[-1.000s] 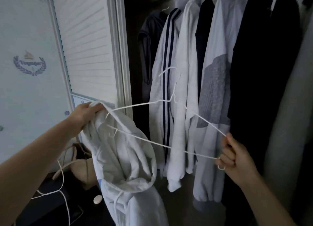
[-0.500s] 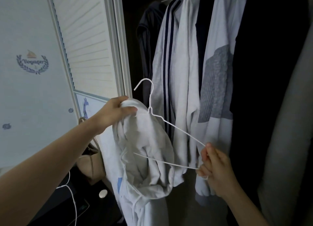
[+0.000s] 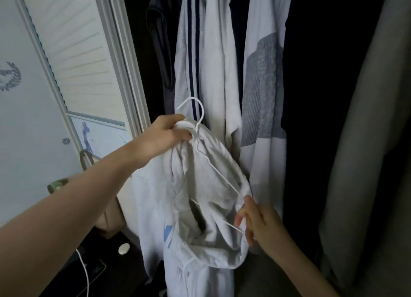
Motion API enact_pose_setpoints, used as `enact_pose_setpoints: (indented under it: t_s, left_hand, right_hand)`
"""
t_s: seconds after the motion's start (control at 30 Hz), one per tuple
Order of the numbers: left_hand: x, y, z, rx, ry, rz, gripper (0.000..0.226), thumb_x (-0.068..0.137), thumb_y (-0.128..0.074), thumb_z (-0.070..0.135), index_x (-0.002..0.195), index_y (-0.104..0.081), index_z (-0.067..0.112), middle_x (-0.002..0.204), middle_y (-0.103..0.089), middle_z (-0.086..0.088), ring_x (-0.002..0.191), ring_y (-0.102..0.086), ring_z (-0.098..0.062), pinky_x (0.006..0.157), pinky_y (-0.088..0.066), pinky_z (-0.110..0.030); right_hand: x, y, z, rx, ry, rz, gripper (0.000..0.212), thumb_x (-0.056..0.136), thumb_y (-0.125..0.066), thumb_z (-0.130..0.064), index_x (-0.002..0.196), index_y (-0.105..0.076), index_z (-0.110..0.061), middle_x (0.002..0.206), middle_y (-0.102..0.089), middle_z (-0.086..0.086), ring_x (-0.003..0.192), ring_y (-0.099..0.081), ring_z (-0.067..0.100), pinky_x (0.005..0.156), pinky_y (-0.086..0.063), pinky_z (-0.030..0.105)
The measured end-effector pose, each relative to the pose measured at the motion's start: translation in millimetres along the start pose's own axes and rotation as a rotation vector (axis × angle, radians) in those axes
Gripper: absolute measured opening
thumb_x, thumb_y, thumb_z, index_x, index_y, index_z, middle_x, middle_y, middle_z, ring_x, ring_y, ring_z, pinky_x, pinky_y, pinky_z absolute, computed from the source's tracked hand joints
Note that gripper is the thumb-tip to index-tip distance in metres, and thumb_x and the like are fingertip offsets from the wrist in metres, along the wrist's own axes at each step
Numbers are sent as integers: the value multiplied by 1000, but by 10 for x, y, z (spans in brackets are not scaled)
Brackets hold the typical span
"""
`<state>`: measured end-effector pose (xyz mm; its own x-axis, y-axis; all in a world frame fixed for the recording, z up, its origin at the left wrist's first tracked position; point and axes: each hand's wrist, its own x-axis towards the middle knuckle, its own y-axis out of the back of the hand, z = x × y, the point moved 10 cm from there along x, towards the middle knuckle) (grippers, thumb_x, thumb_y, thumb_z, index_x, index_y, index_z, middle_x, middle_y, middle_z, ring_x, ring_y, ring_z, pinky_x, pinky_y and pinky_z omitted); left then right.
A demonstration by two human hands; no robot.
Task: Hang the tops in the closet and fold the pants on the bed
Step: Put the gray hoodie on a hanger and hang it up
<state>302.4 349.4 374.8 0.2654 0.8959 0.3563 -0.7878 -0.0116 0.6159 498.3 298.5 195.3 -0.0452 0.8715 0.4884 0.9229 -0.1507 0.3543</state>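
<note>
Left hand (image 3: 165, 136) was closed on the white hoodie (image 3: 200, 207) collar; the white wire hanger (image 3: 219, 176) end was pinched by right hand (image 3: 260, 223) fingers.

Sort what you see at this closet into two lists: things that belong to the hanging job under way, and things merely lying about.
Belongs to the job:
- white hoodie, gripped at the neck by the left hand
- white wire hanger, its end pinched by the right hand
- hung tops in the closet

Lying about:
- white cable
- small white round object
- beige bag
</note>
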Motion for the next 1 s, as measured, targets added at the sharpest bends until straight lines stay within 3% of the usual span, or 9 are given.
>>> enact_pose_setpoints:
  t_s: [0.1, 0.2, 0.27, 0.37, 0.47, 0.57, 0.67, 0.9, 1.0]
  left_hand:
    - [-52, -366, 44, 129, -40, -91, 12, 80, -67, 5, 72, -69, 13, 63, -60, 1, 58, -55, -10, 57, -42, -24]
    - [-76, -624, 33, 241, -74, -71, 9, 81, -66, 11, 82, -70, 3, 76, -67, -13, 68, -60, -20, 66, -47, -37]
    - [-90, -675, -92, 99, -21, -128, 15, 84, -68, 15, 91, -71, 3, 83, -64, -15, 71, -56, -22, 67, -45, -37]
    - [-195, -767, -154, -83, -52, -297, 21, 85, -73, 33, 103, -75, 21, 106, -65, -6, 91, -63, -18, 75, -51, -23]
    - [-177, -542, -184, 115, -230, -140, 46, 76, -65, 52, 112, -73, 24, 117, -56, 6, 88, -56, -8, 81, -45, -20]
    - [-227, -434, -280, 709, -376, 1, 63, 90, -33, 65, 87, -72, 17, 84, -60, 3, 80, -50, -18, 81, -44, -38]
    - [-301, -444, -377, 792, -356, 60, 71, 91, -8, 68, 63, -55, 22, 53, -49, 6, 54, -53, -18, 58, -47, -39]
    - [-314, -292, -616, 569, -217, 144, 69, 68, -40, 92, 46, -34, 27, 37, -40, 7, 40, -47, -6, 43, -24, -19]
    - [-260, -170, -887, 470, -32, 184, 79, 58, -47, 95, 43, -29, 20, 36, -41, 10, 39, -47, -3, 41, -25, -21]
  right_hand:
    - [90, -102, 45, -76, -124, -29, 39, 100, -41, -33, 65, -57, -24, 51, -57, -18, 51, -55, -2, 59, -40, 18]
    - [172, -39, -84, -239, -85, 185, 46, 96, -42, -47, 58, -46, -21, 53, -51, -10, 58, -54, 11, 59, -41, 31]
    - [172, 22, -46, -177, -97, 258, 55, 90, -49, -55, 51, -41, -17, 45, -43, -7, 51, -47, 13, 55, -39, 34]
    - [178, 155, 89, 60, -133, 329, 60, 78, -53, -63, 49, -41, -12, 44, -36, -6, 47, -38, 9, 51, -35, 31]
    - [211, 242, 144, 177, -145, 395, 57, 76, -59, -59, 45, -39, -15, 43, -29, -10, 42, -28, 1, 43, -26, 17]
    - [250, 217, 204, 222, -186, 442, 65, 72, -61, -62, 48, -41, -5, 46, -30, -7, 43, -27, 3, 42, -25, 17]
    - [303, 97, 132, 226, -155, 418, 63, 74, -61, -65, 49, -40, -12, 45, -28, -10, 43, -27, 1, 42, -25, 17]
    - [551, -297, -307, -23, -5, 273, 49, 91, -56, -45, 48, -47, -24, 45, -47, -9, 46, -46, 8, 52, -40, 31]
    - [590, -402, -576, -195, 115, 250, 14, 94, -59, -24, 81, -62, -20, 78, -60, -4, 75, -56, 11, 70, -47, 33]
